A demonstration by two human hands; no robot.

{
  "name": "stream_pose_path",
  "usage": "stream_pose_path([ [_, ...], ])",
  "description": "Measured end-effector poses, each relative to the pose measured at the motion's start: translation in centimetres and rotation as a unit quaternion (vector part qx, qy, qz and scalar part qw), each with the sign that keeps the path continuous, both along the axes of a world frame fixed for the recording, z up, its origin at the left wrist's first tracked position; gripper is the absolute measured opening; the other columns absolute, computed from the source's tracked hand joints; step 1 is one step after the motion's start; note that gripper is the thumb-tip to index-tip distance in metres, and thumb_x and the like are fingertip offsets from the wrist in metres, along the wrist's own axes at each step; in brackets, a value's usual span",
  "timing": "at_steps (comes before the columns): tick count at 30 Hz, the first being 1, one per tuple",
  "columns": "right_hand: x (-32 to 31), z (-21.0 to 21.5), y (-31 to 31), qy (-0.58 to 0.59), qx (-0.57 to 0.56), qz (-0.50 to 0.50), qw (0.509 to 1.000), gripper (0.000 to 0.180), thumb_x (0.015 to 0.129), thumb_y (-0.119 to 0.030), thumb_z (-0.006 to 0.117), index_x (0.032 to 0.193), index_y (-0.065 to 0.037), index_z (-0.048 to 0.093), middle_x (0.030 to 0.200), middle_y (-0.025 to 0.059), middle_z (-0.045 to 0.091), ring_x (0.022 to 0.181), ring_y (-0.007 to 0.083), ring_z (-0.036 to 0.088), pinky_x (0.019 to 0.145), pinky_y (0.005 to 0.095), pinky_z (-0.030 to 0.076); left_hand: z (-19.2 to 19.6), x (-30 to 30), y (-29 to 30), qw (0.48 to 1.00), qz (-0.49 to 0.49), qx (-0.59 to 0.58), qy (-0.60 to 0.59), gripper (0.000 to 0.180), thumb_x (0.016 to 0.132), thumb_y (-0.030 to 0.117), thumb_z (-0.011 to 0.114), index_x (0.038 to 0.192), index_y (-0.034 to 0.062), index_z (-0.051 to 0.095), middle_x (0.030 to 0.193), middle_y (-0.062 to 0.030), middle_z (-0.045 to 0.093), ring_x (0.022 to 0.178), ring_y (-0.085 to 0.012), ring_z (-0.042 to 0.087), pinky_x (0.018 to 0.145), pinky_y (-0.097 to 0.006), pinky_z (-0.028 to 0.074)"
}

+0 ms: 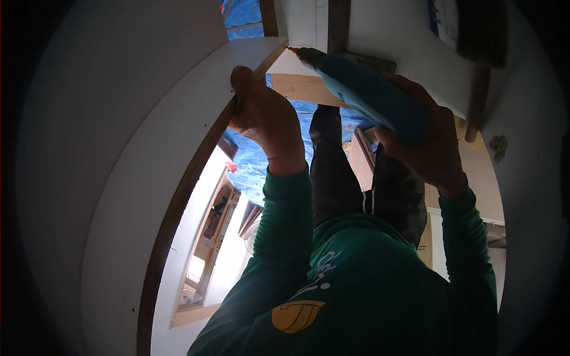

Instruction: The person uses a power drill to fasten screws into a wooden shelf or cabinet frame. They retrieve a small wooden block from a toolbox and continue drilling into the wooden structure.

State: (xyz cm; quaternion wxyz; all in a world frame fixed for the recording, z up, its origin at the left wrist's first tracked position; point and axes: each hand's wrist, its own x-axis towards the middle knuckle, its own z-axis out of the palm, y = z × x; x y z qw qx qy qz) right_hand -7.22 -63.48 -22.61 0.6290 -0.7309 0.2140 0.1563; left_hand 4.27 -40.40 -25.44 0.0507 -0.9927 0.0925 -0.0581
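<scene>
A teal power driver [371, 98] is in my right hand [427, 133], which is wrapped round its rear part. Its slim nose, with a bit of orange near the tip, points left and meets the far corner of a long white panel [172, 113]; whether a screw is there is too small to tell. My left hand [267, 121] grips the panel's bare wood edge [193, 172], the thumb lying on the white face and the fingers partly hidden below. A few small dark dots run along the panel near this edge.
A blue tarp [249, 157] covers the floor below. Pale wood [303, 89] spans the gap beyond the driver. White surfaces rise on both sides, with a dark wooden piece [478, 101] at the upper right. Shelving [214, 231] stands at lower left.
</scene>
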Motion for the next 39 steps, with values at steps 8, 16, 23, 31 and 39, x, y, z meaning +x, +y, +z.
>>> stream_pose_path([
  [8, 0.6, -2.2, -2.6, 0.034, 0.044, -0.007, 0.998, 0.073, 0.078, -0.023, 0.091, 0.144, -0.009, 0.064, 0.117, 0.0163, 0.078, 0.094, 0.0273, 0.08, 0.092, 0.0386, 0.065, -0.3, 0.0, -0.8, 0.869, 0.151, -0.471, 0.012, 0.021, 0.106, 0.002, 0.064, 0.124, 0.0086, 0.056, 0.119, -0.0181, 0.056, 0.114, -0.0317, 0.065, 0.088, -0.043, 0.063],
  [16, 1.0, -0.8, -1.5, 0.077, 0.114, -0.041, 0.99, 0.066, 0.081, -0.021, 0.088, 0.141, -0.005, 0.065, 0.104, 0.0128, 0.079, 0.084, 0.0219, 0.079, 0.084, 0.0363, 0.066, 1.0, 0.8, -3.4, 0.766, 0.278, -0.58, -0.013, 0.025, 0.105, 0.02, 0.072, 0.115, 0.0034, 0.057, 0.12, -0.0144, 0.058, 0.112, -0.0277, 0.066, 0.096, -0.046, 0.064],
  [23, 1.4, -1.0, -1.6, 0.067, 0.104, -0.029, 0.992, 0.069, 0.079, -0.025, 0.089, 0.141, -0.005, 0.066, 0.102, 0.0137, 0.08, 0.083, 0.0237, 0.079, 0.083, 0.0355, 0.065, -0.2, 0.2, -1.9, 0.805, 0.249, -0.538, 0.0, 0.024, 0.105, 0.022, 0.071, 0.11, 0.0025, 0.057, 0.111, -0.0096, 0.06, 0.101, -0.0221, 0.063, 0.091, -0.043, 0.058],
  [31, 0.6, -3.6, -3.3, 0.117, 0.129, -0.039, 0.984, 0.071, 0.078, -0.027, 0.092, 0.14, -0.006, 0.066, 0.118, 0.0169, 0.074, 0.092, 0.03, 0.08, 0.087, 0.0404, 0.067, 0.0, 0.2, -1.4, 0.84, 0.224, -0.493, 0.03, 0.025, 0.105, 0.021, 0.069, 0.114, 0.0002, 0.058, 0.116, -0.0109, 0.06, 0.1, -0.0228, 0.062, 0.094, -0.044, 0.055],
  [39, 1.2, -3.7, -3.8, 0.154, 0.165, -0.047, 0.973, 0.07, 0.079, -0.029, 0.092, 0.14, -0.005, 0.065, 0.118, 0.0162, 0.074, 0.094, 0.0318, 0.079, 0.089, 0.0417, 0.067, 1.4, 0.9, -4.0, 0.731, 0.331, -0.597, -0.001, 0.041, 0.104, 0.025, 0.072, 0.13, -0.0012, 0.054, 0.133, -0.0162, 0.058, 0.127, -0.0321, 0.062, 0.116, -0.052, 0.055],
])
